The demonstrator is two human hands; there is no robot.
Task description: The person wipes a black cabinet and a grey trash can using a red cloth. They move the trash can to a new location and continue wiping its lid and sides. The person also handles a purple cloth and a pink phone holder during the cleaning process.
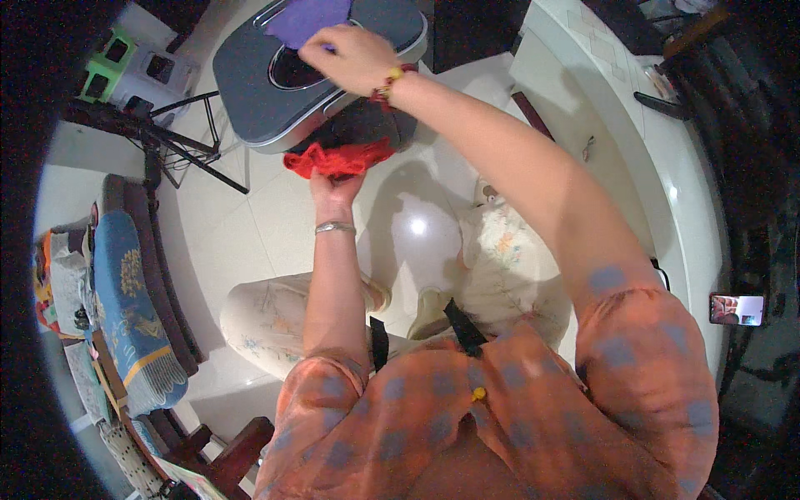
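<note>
A large party-style speaker or similar grey case (269, 115) with a silver rim and round openings stands on the floor at the top of the view. My right hand (350, 57) is above it, with bent fingers at the edge of a purple cloth (310, 22) lying over its top. Whether the fingers pinch the cloth is not plain. Below the case's near edge my left hand (336, 186) grips a bunched red cloth (340, 159) from beneath. The fingertips of my left hand are hidden by the red cloth.
Black metal stand legs (200, 159) and green and pale plastic containers (150, 69) are at the upper left. A sofa with a blue patterned cover (128, 300) lines the left side. A phone (736, 309) lies far right, beyond a white curved ledge (678, 187).
</note>
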